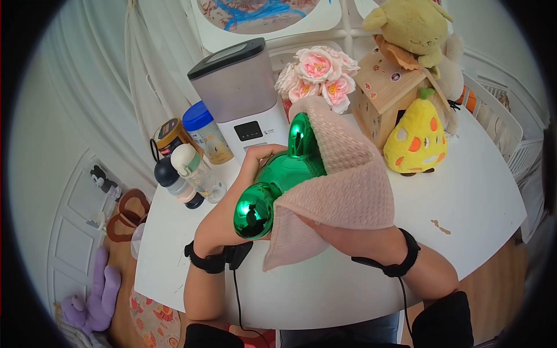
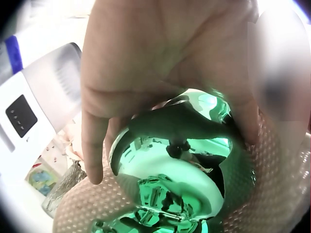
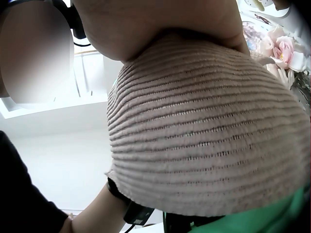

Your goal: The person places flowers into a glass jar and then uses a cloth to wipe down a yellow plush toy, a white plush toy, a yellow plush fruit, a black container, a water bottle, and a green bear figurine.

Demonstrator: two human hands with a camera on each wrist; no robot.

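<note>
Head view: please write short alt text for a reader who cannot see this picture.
A person's left hand grips a shiny green mouse-eared figure above a white table while the right hand presses a pink knitted cloth over it. Behind stand a white appliance, bottles, pink flowers and plush toys.

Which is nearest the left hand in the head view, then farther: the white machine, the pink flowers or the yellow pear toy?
From the left hand:
1. White machine, just behind it.
2. Pink flowers, farther back, rightward.
3. Yellow pear toy, far right.
</note>
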